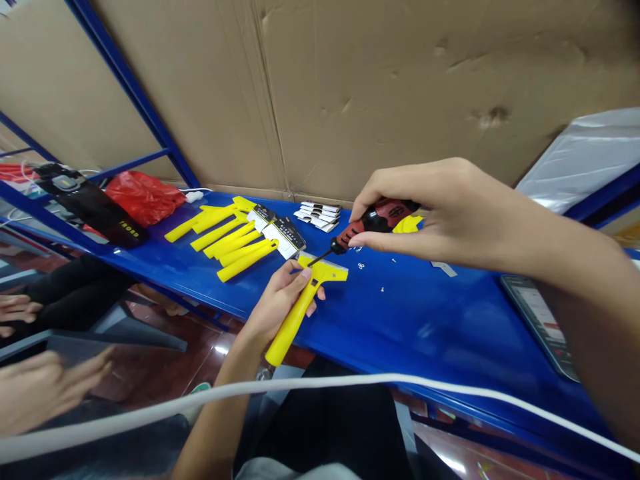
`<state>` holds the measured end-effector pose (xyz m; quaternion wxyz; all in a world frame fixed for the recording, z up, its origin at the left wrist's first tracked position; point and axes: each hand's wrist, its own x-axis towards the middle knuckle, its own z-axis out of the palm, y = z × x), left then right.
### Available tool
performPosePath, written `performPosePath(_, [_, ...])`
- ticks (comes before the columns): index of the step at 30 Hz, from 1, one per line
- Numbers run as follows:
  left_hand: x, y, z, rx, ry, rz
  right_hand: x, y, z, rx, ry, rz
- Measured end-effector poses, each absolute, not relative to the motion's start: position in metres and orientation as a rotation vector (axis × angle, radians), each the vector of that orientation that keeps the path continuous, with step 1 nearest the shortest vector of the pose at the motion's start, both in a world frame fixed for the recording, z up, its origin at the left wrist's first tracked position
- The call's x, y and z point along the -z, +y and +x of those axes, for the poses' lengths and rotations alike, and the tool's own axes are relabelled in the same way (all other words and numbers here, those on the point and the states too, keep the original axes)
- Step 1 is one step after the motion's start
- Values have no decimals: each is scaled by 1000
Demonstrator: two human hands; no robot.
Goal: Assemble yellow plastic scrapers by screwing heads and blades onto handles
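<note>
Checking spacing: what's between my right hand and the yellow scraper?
In the head view, the screwdriver: right hand on its handle, shaft reaching the yellow scraper.

"What stood behind the table (415,327)?"

"Cardboard (380,80), brown, with a long crease left of its middle and a dark scuff toward the right."

"And the frame (129,87)?"

"Blue, like the table; one thick bar slanted across the cardboard's left part."

"What lay underfoot?"

"A floor (160,370) of reddish-brown tiles with pale joints, glossy enough to throw back white glare."

"Any seat?"

"A grey chair (137,333), at the left, near the table."
</note>
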<state>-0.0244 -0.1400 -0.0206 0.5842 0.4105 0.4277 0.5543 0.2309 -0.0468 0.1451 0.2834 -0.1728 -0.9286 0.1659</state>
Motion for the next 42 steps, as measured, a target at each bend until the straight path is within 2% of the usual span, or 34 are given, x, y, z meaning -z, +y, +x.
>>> performPosePath(20, [18,-140,-22,-1275,1027,1001,-149,-62,226,-358,-2551,-349])
performPosePath(36, [26,-139,-28,-1295,891,953,-148,-87,177,-254,-2520,-332])
performPosePath(42, [27,-137,-28,-1362,838,881,-146,-97,176,-391,-2421,-406])
